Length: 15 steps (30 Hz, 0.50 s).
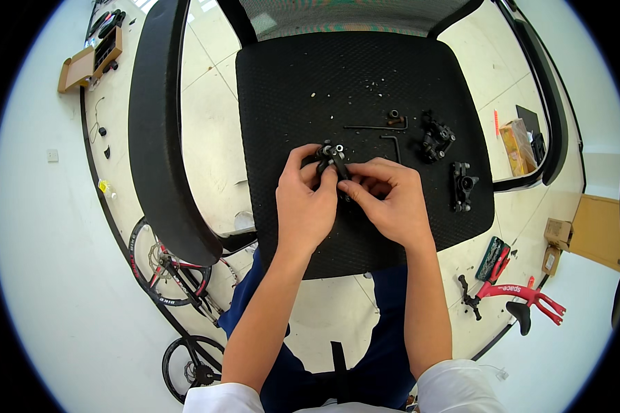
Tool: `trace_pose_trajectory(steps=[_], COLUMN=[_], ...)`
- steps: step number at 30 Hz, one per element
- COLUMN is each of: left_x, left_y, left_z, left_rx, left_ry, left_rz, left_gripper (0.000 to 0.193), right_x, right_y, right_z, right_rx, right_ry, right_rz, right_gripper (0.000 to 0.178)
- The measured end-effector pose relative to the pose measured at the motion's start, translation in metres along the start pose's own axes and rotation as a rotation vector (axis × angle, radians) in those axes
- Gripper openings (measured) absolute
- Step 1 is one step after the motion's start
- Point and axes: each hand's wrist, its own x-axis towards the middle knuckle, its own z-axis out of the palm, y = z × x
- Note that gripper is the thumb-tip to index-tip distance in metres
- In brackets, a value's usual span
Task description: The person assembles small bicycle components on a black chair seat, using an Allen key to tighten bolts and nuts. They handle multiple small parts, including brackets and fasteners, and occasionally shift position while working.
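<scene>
Over the front half of a black chair seat [289, 89], my left hand [304, 199] closes round a small black bicycle brake caliper [333, 155] with silver bolt ends. My right hand [393, 196] pinches the caliper's arm from the other side, thumb and fingers together. Much of the part is hidden by my fingers. Beyond the right hand lie a short hex key [396, 146] and a longer hex key [372, 127], with a small dark bolt piece [394, 115] beside it. Farther right sit another black caliper [435, 141] and a black bracket-like part [463, 186] with bolts.
Chair armrests [162, 138] flank the seat, and pale crumbs are scattered on it. On the floor are a bicycle wheel [141, 275] at left, a red bicycle frame [517, 292] and a green tool case [492, 258] at right, and an open cardboard box [79, 69] at far left.
</scene>
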Motion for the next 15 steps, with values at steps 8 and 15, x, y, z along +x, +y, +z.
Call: trace_pose_trajectory(steps=[8,15], left_x=[0.0005,0.0007], left_y=[0.0012,0.0014], left_z=[-0.0011,-0.0014], left_rx=[0.010,0.040], left_ry=[-0.011,-0.014], left_rz=[-0.012,-0.021], left_gripper=[0.029,0.028], right_x=[0.0008,0.0033], right_y=[0.0002,0.0063], right_z=[0.0015,0.0041], right_rx=[-0.007,0.019], right_ry=[0.009,0.027], right_rz=[0.005,0.025], right_gripper=[0.019,0.018])
